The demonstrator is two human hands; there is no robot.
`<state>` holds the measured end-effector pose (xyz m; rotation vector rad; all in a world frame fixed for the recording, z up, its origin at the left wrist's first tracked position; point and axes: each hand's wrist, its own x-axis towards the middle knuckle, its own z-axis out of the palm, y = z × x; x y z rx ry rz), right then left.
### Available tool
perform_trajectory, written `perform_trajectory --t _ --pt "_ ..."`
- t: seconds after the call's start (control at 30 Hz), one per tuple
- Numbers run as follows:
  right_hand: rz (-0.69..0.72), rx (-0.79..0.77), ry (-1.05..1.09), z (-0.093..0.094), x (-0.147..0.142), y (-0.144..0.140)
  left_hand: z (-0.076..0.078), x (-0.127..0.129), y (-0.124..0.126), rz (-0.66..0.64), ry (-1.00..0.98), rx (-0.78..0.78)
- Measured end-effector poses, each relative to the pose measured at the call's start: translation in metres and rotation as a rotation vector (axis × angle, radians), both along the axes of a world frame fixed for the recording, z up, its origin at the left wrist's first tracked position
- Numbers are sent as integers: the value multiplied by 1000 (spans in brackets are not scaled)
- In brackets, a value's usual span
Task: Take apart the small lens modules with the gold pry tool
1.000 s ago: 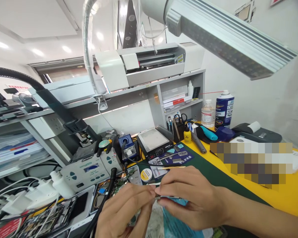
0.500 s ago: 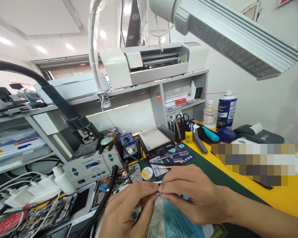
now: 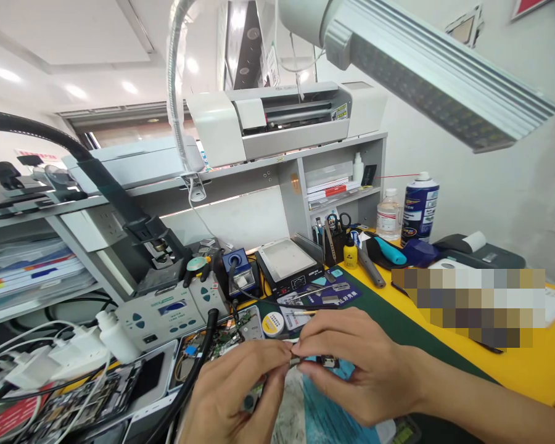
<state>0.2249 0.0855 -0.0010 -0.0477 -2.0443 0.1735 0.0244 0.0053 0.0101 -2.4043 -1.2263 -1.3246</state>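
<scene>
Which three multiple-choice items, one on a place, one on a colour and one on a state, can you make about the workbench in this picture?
1. Where does the tall blue-and-white spray can stand?
A. at the back right of the bench, beside the clear plastic bottle
B. on top of the grey shelf
C. between the two hands

2. What colour is the small squeeze bottle by the black tool holder?
A. red
B. yellow
C. green

3. What are the left hand and the right hand doing?
A. both lie flat on the mat
B. their fingertips meet on a small metal part
C. one holds the spray can

Answers:
1 A: the can stands against the wall next to the bottle.
2 B: its body is plainly yellow.
3 B: both hands pinch the part above the blue patterned sheet.
</scene>
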Motion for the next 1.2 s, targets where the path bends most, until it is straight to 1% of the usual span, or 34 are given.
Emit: perform_trajectory --t 0.4,0.8,1.0,1.2 --pt "-6 -4 16 1 0 -1 1 0 -1 -4 7 -12" --pt "4 23 -25 3 1 0 0 -1 -2 19 -1 -12" --pt "7 11 -35 3 2 0 -2 -2 -3 69 0 -16" --pt "20 7 -48 3 3 1 -1 -1 -1 48 2 4"
